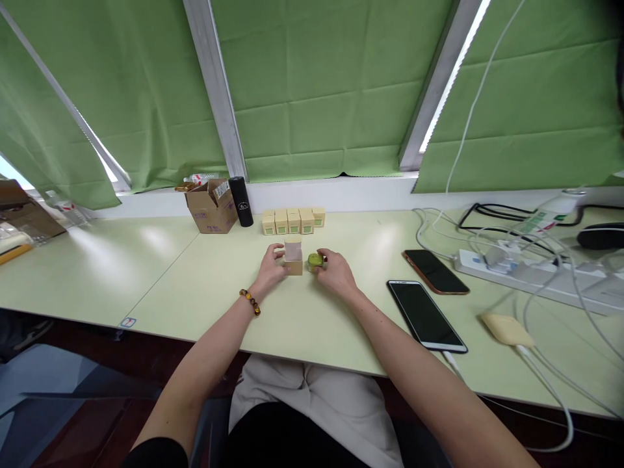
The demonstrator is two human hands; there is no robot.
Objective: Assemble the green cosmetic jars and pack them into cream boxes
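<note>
My left hand (pixel 271 265) grips a small tan cardboard box (pixel 293 267) by its left side, with the lid flap raised at the back. Just right of the box, my right hand (pixel 336 272) holds a small round jar with a green top (pixel 315 260) between thumb and fingers. The jar and the box are close but apart. Whether anything lies inside the box is hidden from this angle. Behind my hands stands a row of several closed small boxes (pixel 294 222), each with a green label.
A brown carton (pixel 211 207) and a black cylinder (pixel 241 202) stand at the back left. Two phones, one white-framed (pixel 427 316) and one brown-edged (pixel 435 272), lie to the right. Beyond them are a power strip (pixel 531 278), tangled cables, a yellow charger (pixel 507 329) and a bottle (pixel 553 211).
</note>
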